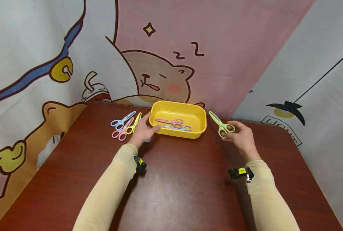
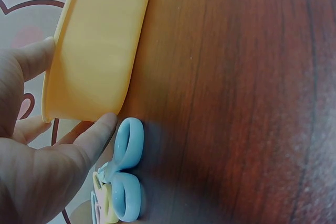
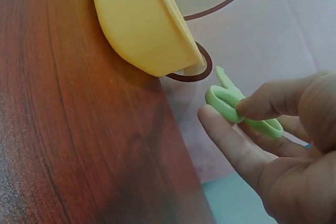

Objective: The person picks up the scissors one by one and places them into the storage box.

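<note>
Two scissors, pink (image 1: 171, 121) and blue (image 1: 178, 128), already lie in the yellow tray (image 1: 198, 110). The right hand (image 1: 242, 138) pinches green scissors (image 1: 221, 124) just right of the tray. Left of it, the left hand (image 1: 142, 131), fingers straight, touches the tray wall beside four scissors (image 1: 125, 125) not yet in it.

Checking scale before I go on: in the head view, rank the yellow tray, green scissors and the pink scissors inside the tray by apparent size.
1. yellow tray, plainly largest.
2-3. green scissors held in the right hand and pink scissors in the tray look about alike in length; fingers cover part of the green handles, so I won't rank them.
</note>
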A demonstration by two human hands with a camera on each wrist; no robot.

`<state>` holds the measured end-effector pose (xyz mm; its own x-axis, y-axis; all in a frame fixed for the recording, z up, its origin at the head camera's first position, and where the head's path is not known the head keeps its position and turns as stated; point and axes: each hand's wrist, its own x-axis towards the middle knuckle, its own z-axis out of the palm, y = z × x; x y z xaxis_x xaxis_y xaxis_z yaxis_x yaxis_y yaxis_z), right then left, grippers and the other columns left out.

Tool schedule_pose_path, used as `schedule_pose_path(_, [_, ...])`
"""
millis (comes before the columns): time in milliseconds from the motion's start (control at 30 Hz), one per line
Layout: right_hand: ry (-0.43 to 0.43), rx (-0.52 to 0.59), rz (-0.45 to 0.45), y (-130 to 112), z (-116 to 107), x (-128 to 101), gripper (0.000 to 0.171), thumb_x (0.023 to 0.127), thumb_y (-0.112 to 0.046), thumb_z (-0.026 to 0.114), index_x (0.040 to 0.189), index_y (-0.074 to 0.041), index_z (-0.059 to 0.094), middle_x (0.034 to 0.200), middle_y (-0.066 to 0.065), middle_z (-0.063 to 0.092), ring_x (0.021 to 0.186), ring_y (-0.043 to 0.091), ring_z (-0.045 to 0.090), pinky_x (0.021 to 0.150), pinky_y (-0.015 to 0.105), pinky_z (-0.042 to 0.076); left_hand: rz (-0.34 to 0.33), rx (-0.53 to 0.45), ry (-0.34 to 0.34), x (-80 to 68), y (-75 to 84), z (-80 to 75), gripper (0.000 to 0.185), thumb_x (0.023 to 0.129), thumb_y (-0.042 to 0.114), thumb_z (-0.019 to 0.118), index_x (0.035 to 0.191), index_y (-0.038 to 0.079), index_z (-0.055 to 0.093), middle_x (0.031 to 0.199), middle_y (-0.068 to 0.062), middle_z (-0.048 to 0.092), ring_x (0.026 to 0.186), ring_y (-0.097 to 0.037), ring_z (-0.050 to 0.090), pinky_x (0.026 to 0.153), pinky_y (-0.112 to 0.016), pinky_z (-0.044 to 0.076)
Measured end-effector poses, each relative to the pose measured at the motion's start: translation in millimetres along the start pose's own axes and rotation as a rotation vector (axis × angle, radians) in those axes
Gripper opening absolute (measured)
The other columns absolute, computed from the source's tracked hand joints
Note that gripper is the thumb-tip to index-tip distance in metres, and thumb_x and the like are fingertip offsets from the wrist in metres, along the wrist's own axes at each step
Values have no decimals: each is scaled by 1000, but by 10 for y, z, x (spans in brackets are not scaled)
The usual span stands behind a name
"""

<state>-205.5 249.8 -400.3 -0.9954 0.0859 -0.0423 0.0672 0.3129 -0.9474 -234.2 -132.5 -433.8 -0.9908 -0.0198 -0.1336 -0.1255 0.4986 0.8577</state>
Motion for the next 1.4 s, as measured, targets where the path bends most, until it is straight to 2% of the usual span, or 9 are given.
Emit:
schedule_pose_path(167, [-13, 36, 5, -24, 2, 1, 60, 87, 16, 63, 145, 8, 47, 119, 18, 53, 79, 4, 73, 75, 32, 63, 16, -2, 3, 2, -12, -2, 89, 96, 33, 75, 165, 12, 24, 167, -15, 32, 143, -34, 46, 117, -45, 41])
schedule_pose_path(400, [-30, 96, 6, -50, -2, 11, 54, 88, 18, 62, 139, 6, 49, 113, 14, 54, 79, 8, 75, 72, 30, 63, 1, -6, 2, 1, -14, -2, 89, 96, 33, 74, 166, 13, 23, 166, -16, 32, 142, -34, 46, 118, -47, 40])
schedule_pose_path(667, [-55, 99, 16, -95, -19, 23, 52, 91, 15, 63, 140, 5, 48, 116, 14, 54, 82, 10, 76, 79, 39, 63, -8, -14, 6, 3, -10, 4, 88, 96, 32, 75, 165, 14, 24, 166, -15, 32, 141, -34, 47, 117, -46, 41])
schedule_pose_path(933, [-99, 144, 28, -154, -16, 30, 57, 93, 14, 63, 146, 9, 42, 121, 17, 51, 84, 12, 76, 79, 37, 63, 11, 11, 5, 10, -21, -5, 88, 96, 34, 75, 165, 14, 24, 166, -15, 33, 143, -34, 45, 118, -47, 40])
schedule_pose_path(1233, [-118, 154, 36, -216, 7, 50, 47, 94, 12, 63, 137, -1, 49, 119, 15, 49, 85, 13, 76, 82, 41, 62, 3, -1, 1, 14, -23, 0, 88, 96, 33, 75, 166, 15, 24, 166, -15, 32, 144, -34, 45, 118, -46, 40])
schedule_pose_path(1400, [-136, 159, 37, -271, 25, 54, 50, 94, 13, 63, 140, 1, 47, 120, 15, 49, 86, 13, 76, 83, 43, 62, -4, -3, 1, 13, -21, 0, 89, 95, 34, 75, 166, 16, 24, 167, -14, 32, 144, -33, 44, 118, -46, 40])
